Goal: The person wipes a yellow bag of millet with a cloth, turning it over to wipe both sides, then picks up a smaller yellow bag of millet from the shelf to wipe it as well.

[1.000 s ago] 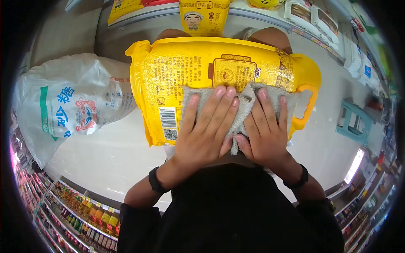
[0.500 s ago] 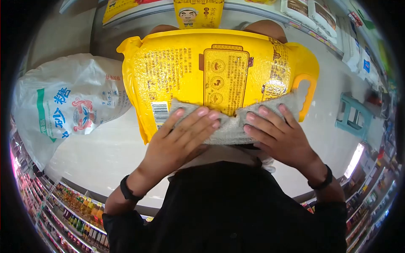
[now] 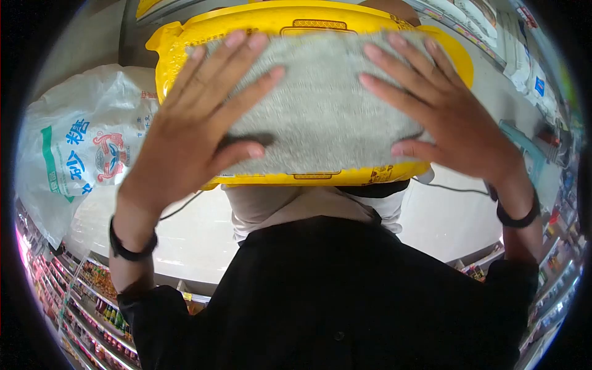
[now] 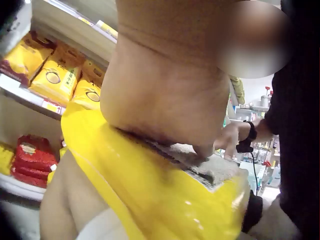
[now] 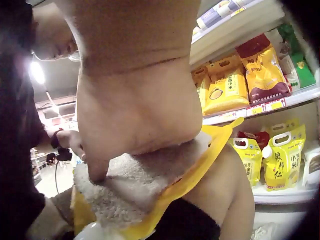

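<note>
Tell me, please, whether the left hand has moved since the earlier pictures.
Yes: in the head view, the left hand moved left, toward the white sack.

Sack left of left hand read 砂糖, 2 big blue characters; its green-band and red print were too small. Print on yellow bag under the hands wasn't legible. Past right hand, right wrist view: shelf pouch read 小米, with another column ending 邦仁. Price tags above it were unreadable.
</note>
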Demonstrator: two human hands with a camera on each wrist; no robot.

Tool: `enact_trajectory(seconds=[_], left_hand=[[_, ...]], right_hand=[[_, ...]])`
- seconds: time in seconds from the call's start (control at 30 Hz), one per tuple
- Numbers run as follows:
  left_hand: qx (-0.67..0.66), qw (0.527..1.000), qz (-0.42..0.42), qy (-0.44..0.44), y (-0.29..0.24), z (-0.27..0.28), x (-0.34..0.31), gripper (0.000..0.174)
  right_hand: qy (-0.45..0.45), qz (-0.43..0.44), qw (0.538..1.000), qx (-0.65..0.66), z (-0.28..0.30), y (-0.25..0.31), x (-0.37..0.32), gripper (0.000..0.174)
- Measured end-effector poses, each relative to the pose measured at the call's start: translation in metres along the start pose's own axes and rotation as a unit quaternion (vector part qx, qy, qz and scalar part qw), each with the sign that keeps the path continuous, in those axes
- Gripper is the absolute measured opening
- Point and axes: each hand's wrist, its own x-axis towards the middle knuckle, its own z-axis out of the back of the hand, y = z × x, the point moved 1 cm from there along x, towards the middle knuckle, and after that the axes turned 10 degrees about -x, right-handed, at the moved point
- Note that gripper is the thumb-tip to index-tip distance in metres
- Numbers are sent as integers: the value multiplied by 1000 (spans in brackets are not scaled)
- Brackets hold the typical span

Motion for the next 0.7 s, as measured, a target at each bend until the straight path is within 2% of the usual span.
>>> enact_trajectory(seconds=[0.1, 0.13, 0.2, 0.23, 0.3, 0.33, 0.43, 0.53, 0.6, 0.7], left_hand=[[60, 998, -28, -22, 27, 0, 9, 77], [59, 998, -29, -21, 32, 1, 15, 77], [63, 996, -16, -69, 37, 8, 26, 66], [61, 996, -16, -68, 34, 13, 32, 66], [-18, 998, 37, -44, 26, 21, 44, 75], [-18, 998, 38, -43, 30, 20, 46, 75], [-24, 998, 8, -57, 37, 18, 55, 70], [-24, 996, 26, -82, 29, 17, 57, 63], [5, 986, -40, -159, 32, 9, 57, 61], [-13, 987, -5, -158, 32, 6, 56, 61]], right_hand=[[-56, 36, 996, -56, -5, -24, 16, 65], [-55, 34, 996, -55, -1, -32, 21, 65], [5, 103, 994, -24, 9, -45, 31, 95], [7, 104, 994, -22, 9, -50, 35, 95], [7, 114, 985, 127, 10, -54, 45, 90], [20, 60, 988, 139, 13, -49, 48, 89], [8, 25, 986, 168, 19, -42, 47, 90], [22, 22, 987, 156, 0, -58, 59, 92], [16, 35, 987, 158, -8, -67, 68, 92], [15, 45, 982, 184, 4, -61, 66, 93]])
